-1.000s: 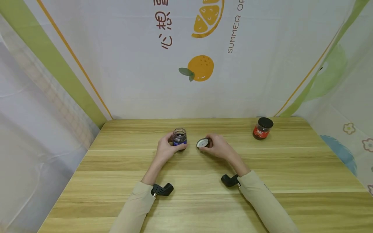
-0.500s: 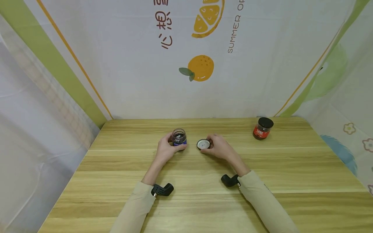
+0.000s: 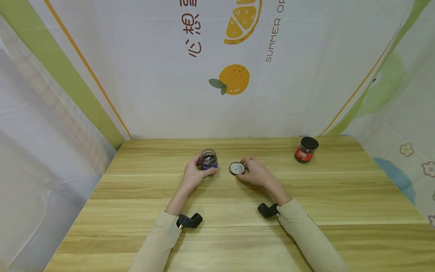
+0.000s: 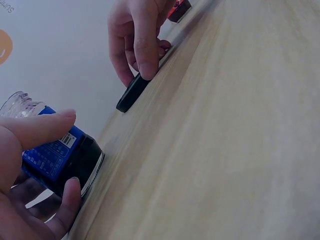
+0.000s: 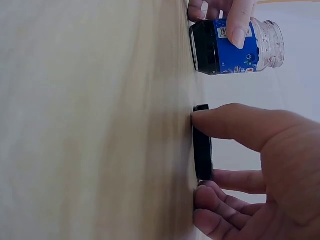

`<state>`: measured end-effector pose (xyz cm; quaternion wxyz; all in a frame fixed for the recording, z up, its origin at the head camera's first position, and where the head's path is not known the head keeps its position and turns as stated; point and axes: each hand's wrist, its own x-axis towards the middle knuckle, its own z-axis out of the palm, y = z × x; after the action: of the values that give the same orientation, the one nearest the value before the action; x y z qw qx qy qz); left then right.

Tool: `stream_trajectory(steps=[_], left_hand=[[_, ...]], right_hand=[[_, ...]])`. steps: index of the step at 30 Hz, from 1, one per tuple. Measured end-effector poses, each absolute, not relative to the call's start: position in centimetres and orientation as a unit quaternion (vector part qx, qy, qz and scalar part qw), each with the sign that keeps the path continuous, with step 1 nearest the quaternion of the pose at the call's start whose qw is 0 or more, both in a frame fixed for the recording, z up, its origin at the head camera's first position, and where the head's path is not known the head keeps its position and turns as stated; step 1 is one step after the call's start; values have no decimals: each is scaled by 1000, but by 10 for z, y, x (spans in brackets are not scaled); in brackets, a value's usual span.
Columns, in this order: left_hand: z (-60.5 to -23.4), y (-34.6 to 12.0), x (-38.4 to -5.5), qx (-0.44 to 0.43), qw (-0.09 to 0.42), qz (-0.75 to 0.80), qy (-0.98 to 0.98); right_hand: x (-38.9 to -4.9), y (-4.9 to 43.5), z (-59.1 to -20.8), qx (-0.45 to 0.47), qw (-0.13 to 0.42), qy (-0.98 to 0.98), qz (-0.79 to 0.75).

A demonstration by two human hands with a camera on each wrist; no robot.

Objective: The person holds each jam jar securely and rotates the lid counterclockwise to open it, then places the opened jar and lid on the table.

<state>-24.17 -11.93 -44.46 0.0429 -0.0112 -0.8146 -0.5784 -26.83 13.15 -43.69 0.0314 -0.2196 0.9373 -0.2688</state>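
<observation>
An uncapped glass jam jar [image 3: 209, 160] with a blue label and dark contents stands upright left of centre on the table. My left hand [image 3: 195, 174] grips it round the side, its thumb across the label [image 4: 53, 148]; part of the jar is hidden behind the fingers. To its right, the black lid [image 3: 237, 168] lies flat on the wood, pale inside facing up. My right hand [image 3: 253, 172] pinches the lid's rim between thumb and forefinger, while the other fingers [image 5: 220, 212] curl near the tabletop. A short gap separates jar and lid.
Toward the back right of the wooden table [image 3: 224, 241] stands a second jar [image 3: 306, 150] with a black lid and red label. A white printed cloth [image 3: 163, 94] hangs behind the table's far edge, with more cloth at both sides.
The lid, tilted a second ago in my right hand, has come down flat on the table with its inside up. My left hand keeps holding the jar, which has barely shifted.
</observation>
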Motion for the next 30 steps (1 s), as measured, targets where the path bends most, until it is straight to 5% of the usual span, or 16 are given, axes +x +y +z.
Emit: stream_trajectory(steps=[21, 30], left_hand=[[-444, -119, -241, -29, 36, -568, -822], [-437, -117, -241, -52, 61, -541, -837]], right_hand=[[-267, 143, -421, -225, 92, 923, -298], [-275, 161, -410, -236, 48, 908, -342]])
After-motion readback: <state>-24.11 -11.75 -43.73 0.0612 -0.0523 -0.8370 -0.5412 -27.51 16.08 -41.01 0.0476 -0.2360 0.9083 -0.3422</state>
